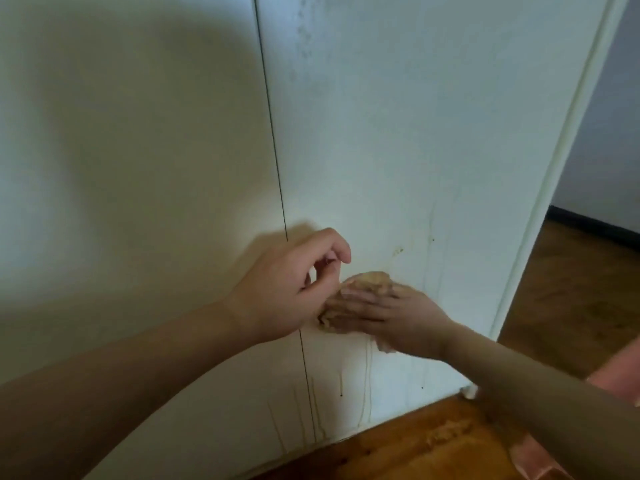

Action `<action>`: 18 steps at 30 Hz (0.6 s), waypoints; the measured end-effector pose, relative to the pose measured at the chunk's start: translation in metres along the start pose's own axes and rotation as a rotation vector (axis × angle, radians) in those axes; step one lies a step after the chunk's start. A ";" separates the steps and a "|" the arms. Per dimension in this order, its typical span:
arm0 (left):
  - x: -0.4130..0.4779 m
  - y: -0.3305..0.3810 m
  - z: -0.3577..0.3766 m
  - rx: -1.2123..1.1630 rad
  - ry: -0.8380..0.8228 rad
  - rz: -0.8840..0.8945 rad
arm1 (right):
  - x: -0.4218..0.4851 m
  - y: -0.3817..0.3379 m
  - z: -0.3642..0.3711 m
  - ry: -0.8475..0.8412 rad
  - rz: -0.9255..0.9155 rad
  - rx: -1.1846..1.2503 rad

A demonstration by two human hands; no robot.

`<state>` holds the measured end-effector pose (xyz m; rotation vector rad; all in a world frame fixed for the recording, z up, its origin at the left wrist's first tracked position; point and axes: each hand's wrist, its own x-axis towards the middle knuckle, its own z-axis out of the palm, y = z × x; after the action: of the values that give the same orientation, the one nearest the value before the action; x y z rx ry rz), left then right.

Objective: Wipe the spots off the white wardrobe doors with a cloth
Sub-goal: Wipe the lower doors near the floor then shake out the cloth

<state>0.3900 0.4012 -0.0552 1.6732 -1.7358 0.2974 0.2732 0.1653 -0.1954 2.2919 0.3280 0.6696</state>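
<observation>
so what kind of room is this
Likely a bedroom or hallway in a home: tall white wardrobe doors streaked with drip marks, a wooden floor, and a plain wall with dark skirting beyond.

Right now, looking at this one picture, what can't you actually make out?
Head view only:
Cloth: mostly covered by the right hand, and both are blurred.
Left hand: its thumb hides whether it has a grip on the cloth.
Right door: any spots under the cloth are hidden.
Pink thing: cut off by the right edge.
</observation>
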 end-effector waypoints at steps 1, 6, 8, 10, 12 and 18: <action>0.003 0.001 -0.001 -0.034 -0.005 -0.013 | -0.012 0.021 -0.006 0.037 0.084 0.016; 0.014 0.014 0.002 -0.171 0.064 -0.048 | 0.028 0.105 -0.053 0.678 1.341 0.522; 0.020 0.021 0.004 -0.154 0.094 -0.026 | 0.086 0.091 -0.069 0.801 1.555 0.564; 0.029 0.031 0.003 -0.112 0.136 0.029 | 0.127 0.049 -0.073 0.718 1.257 0.510; 0.039 0.040 0.000 -0.043 0.162 0.060 | 0.126 0.005 -0.063 0.545 0.727 0.472; 0.057 0.043 0.000 -0.131 0.124 -0.017 | -0.008 0.074 -0.037 0.215 0.449 0.213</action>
<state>0.3533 0.3621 -0.0074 1.5423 -1.6139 0.2678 0.2489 0.1304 -0.1239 2.5254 -0.0265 1.1598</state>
